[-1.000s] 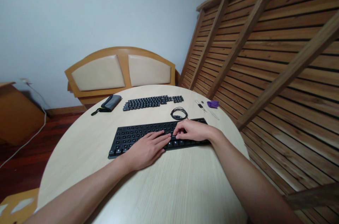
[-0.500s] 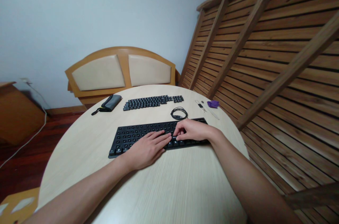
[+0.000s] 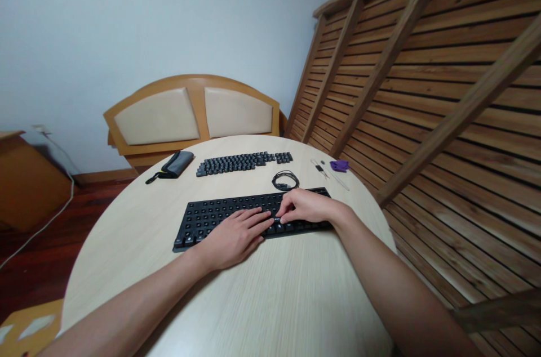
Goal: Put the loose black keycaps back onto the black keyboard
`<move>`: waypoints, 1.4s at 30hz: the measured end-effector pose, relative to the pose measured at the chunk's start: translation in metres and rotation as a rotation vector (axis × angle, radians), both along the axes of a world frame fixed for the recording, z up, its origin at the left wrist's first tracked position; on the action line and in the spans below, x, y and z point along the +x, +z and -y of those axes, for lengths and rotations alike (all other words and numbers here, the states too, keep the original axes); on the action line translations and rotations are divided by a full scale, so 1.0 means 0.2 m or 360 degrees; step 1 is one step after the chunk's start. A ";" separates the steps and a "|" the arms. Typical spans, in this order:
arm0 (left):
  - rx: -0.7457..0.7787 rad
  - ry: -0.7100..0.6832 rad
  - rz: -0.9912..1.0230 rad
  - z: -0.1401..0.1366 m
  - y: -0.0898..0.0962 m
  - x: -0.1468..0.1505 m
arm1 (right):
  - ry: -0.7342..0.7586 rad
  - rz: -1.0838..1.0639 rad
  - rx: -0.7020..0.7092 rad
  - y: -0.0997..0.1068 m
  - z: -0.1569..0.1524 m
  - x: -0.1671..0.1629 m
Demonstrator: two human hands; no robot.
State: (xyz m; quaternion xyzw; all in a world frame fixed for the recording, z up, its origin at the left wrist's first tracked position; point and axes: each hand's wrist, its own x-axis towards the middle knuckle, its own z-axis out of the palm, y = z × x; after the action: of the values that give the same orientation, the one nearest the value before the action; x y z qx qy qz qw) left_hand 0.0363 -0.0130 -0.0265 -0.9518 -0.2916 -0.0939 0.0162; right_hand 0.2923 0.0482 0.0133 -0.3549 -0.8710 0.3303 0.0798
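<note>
A black keyboard [image 3: 203, 221] lies at the near middle of the round table. Most of its upper rows show bare switches, while the row along the near edge has keycaps on. My left hand [image 3: 239, 236] rests flat across its middle, fingers stretched out and slightly apart. Thumb and index finger of my right hand [image 3: 302, 206] are pinched together at a keycap [image 3: 278, 220] in the lower rows, right beside my left fingertips. The fingers partly hide that keycap. Behind the keyboard, many loose black keycaps [image 3: 230, 163] are laid out in rows in keyboard order.
A coiled black cable [image 3: 285, 181] lies just behind the keyboard. A grey pouch [image 3: 177, 164] is at the back left. To the right are a wire tool with a black middle [image 3: 318, 168], a thin white stick [image 3: 338, 179] and a purple cloth [image 3: 339, 165]. Wooden slats [image 3: 422, 120] rise beyond.
My right thumb and index finger have closed together at the keycap; a gap showed between them before. My left hand stays in nearly the same place on the keyboard.
</note>
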 end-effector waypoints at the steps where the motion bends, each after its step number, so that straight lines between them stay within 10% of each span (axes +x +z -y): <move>1: 0.0000 0.0003 -0.0003 0.00 0.00 0.00 | -0.0009 0.0002 -0.0024 0.00 0.00 0.00; 18: -0.0035 0.0016 0.0061 0.01 0.02 -0.01 | -0.0048 -0.0002 -0.0164 -0.02 -0.02 0.01; 25: 0.0022 0.0691 0.0460 -0.19 0.08 -0.25 | -0.0136 0.0029 -0.0168 -0.02 -0.04 0.06; 33: 0.0163 0.1198 0.0445 -0.55 -0.09 -0.70 | -0.0179 0.0057 -0.0215 -0.02 -0.05 0.09; 42: 0.0116 0.1152 0.0221 -0.66 -0.20 -0.75 | -0.0205 0.0071 -0.0232 -0.01 -0.06 0.12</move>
State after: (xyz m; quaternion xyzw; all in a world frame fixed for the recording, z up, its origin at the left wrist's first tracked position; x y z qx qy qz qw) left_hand -0.1139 0.1184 -0.0665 -0.7772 -0.6061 -0.1568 0.0625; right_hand 0.3153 0.0599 0.0109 -0.4222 -0.8217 0.3789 0.0554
